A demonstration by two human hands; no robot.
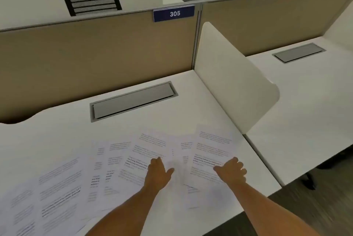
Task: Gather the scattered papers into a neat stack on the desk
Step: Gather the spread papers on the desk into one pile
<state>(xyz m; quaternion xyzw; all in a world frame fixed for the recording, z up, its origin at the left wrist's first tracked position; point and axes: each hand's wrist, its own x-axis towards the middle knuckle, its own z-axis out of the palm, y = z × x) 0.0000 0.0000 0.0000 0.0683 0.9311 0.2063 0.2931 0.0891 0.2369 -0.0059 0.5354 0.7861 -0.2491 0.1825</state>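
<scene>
- On the near right part of the desk [57, 136], the right hand [232, 170] lies palm down on the rightmost sheet [212, 151]; its fingers are loosely bent, pressing the paper and not closed around anything.
- Just beside it, the left hand [158, 171] rests flat and open on the middle sheet [147, 151], the thumb spread to the right; it also holds nothing, it only presses.
- Between the two hands, the sheets overlap and one of them looks blurred, so I cannot tell its exact edge.
- Further left, more papers [57, 188] lie fanned over the near left part of the desk, at different angles, some partly over each other, and they reach the left edge of the view.
- No neat stack can be seen anywhere; I judge that the task is only at its beginning, with the hands placed to slide the first two sheets together.
- What is left, in my judgement: to bring the right sheets together, to collect the left ones, and to square the edges.
- Behind the papers, the far part of the desk holds only a grey cable hatch [133, 100], and a white divider [233, 79] stands at the right, near the rightmost sheet.
</scene>
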